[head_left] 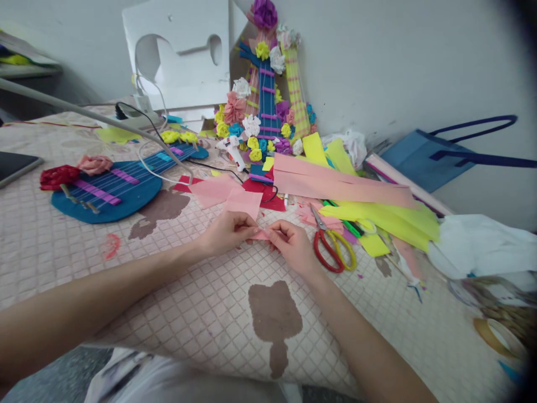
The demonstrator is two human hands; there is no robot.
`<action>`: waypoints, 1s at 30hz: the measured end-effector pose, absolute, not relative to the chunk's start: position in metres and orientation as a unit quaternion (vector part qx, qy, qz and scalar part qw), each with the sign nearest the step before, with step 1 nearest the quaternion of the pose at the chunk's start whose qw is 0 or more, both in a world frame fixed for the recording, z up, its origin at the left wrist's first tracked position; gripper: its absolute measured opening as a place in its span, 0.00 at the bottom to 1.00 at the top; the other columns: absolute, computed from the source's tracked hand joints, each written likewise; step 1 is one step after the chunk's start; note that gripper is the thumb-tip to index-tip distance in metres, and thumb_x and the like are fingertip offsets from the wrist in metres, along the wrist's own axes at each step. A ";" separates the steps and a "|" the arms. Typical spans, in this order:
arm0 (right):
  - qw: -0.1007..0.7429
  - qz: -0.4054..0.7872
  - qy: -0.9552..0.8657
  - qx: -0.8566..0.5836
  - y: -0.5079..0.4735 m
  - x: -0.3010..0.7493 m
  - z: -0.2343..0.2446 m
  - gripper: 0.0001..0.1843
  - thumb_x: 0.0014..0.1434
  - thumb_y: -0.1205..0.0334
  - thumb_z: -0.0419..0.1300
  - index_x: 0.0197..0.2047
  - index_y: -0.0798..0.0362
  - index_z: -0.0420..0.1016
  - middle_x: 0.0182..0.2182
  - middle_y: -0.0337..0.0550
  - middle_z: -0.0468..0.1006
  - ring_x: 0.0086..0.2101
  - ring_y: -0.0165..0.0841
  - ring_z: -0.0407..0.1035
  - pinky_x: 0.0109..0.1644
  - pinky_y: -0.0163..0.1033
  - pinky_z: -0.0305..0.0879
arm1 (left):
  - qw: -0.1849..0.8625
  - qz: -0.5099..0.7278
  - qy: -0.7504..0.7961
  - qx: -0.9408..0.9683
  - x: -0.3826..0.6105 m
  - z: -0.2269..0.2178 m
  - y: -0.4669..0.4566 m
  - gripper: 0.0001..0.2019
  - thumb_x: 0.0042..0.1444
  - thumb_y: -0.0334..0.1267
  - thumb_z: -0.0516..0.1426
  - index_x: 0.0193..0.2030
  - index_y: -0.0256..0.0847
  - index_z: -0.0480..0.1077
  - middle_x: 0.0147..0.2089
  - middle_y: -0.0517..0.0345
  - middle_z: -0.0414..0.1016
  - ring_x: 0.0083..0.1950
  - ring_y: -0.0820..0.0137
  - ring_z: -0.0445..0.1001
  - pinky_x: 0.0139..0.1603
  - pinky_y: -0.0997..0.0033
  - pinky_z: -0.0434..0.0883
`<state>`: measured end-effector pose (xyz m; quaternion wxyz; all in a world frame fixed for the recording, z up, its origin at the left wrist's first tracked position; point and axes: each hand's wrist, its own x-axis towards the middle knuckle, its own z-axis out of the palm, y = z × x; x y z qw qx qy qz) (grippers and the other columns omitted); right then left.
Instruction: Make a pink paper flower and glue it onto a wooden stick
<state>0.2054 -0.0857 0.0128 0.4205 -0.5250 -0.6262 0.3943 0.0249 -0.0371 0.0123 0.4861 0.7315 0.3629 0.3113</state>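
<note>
A small pink paper piece (260,234) is pinched between both my hands over the quilted bed cover (201,302). My left hand (229,230) grips its left end with closed fingers. My right hand (291,242) pinches its right end, fingers curled. A larger pink sheet (243,202) lies just beyond my hands. Scissors (331,243) with red and yellow handles rest right beside my right hand.
Long pink (335,184) and yellow paper strips (377,215) lie to the right. A blue paper guitar (117,187) with flowers lies at left, flower-covered guitars (268,95) lean on the wall, a glue gun (232,148) sits nearby. A blue bag (423,157) and tape roll (497,336) are at right.
</note>
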 end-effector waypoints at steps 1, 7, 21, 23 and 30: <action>0.419 0.402 -0.622 -0.525 -0.085 0.206 0.013 0.13 0.56 0.51 0.58 0.30 0.52 0.72 0.22 0.37 0.72 0.21 0.28 0.65 0.24 0.33 0.60 | 0.488 0.311 0.366 0.729 0.025 0.013 -0.037 0.10 0.52 0.40 0.57 0.26 0.35 0.70 0.23 0.60 0.70 0.24 0.77 0.67 0.23 0.80 0.64; 0.397 0.436 -0.603 -0.538 -0.085 0.215 0.017 0.14 0.57 0.50 0.57 0.34 0.52 0.72 0.25 0.39 0.76 0.20 0.28 0.68 0.21 0.32 0.61 | 0.484 0.315 0.373 0.726 0.022 0.019 -0.037 0.09 0.52 0.38 0.57 0.25 0.35 0.69 0.23 0.59 0.71 0.24 0.76 0.68 0.24 0.79 0.65; 0.370 0.491 -0.586 -0.528 -0.087 0.214 0.018 0.12 0.55 0.53 0.59 0.35 0.53 0.72 0.28 0.40 0.78 0.25 0.30 0.71 0.24 0.33 0.62 | 0.451 0.325 0.380 0.739 0.022 0.017 -0.037 0.09 0.51 0.38 0.56 0.27 0.34 0.71 0.25 0.57 0.73 0.25 0.75 0.68 0.24 0.79 0.65; 0.357 0.509 -0.580 -0.526 -0.086 0.220 0.018 0.14 0.56 0.51 0.57 0.38 0.54 0.73 0.33 0.44 0.79 0.27 0.31 0.73 0.24 0.34 0.64 | 0.448 0.325 0.383 0.739 0.022 0.018 -0.037 0.08 0.51 0.36 0.56 0.28 0.34 0.72 0.25 0.57 0.73 0.25 0.75 0.69 0.24 0.79 0.65; 0.375 0.432 -0.634 -0.521 -0.088 0.225 0.021 0.16 0.55 0.52 0.61 0.43 0.52 0.72 0.37 0.42 0.77 0.35 0.31 0.70 0.35 0.34 0.65 | 0.420 0.314 0.387 0.758 0.021 0.019 -0.037 0.07 0.52 0.34 0.55 0.27 0.34 0.72 0.26 0.57 0.74 0.26 0.75 0.70 0.26 0.79 0.65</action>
